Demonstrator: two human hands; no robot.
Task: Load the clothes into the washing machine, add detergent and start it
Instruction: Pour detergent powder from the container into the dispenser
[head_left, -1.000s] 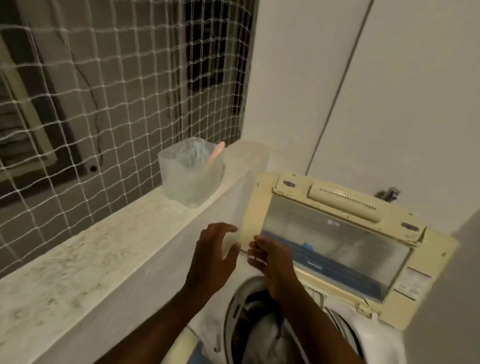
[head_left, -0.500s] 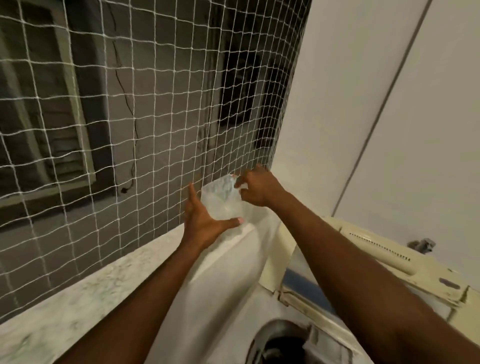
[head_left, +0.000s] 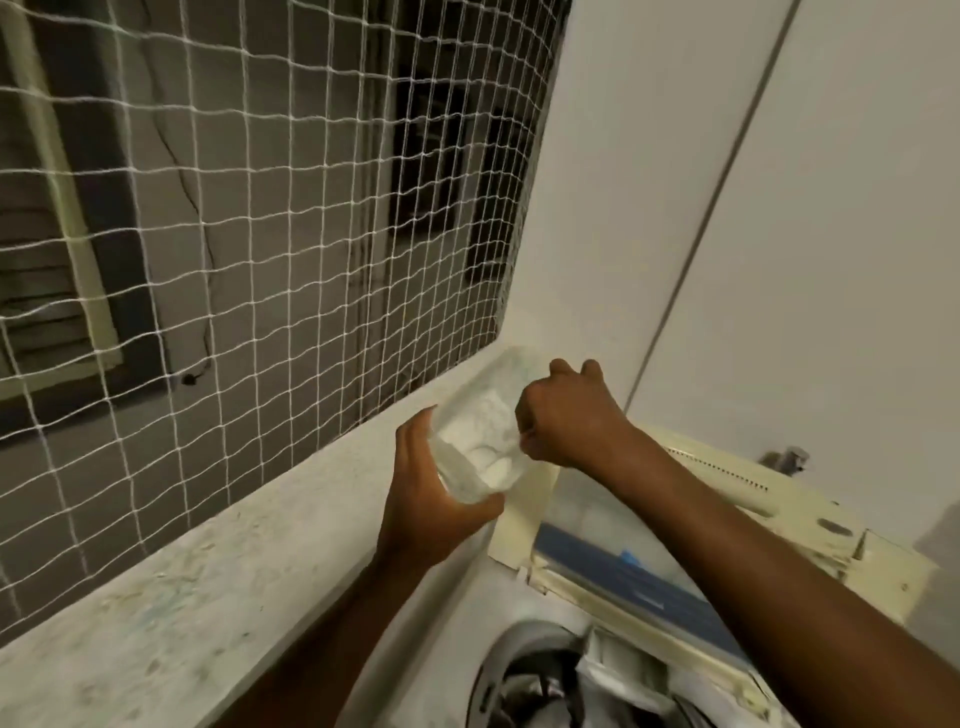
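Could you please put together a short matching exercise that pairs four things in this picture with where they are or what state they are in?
Things:
1. Left hand
2. Right hand
3. Lid
4. Clothes

States:
A. raised open
B. lying in the drum
C. cupped round the tub's side
D. closed, reaching into the tub's top

Pairs: 1-C, 2-D, 3-A, 4-B
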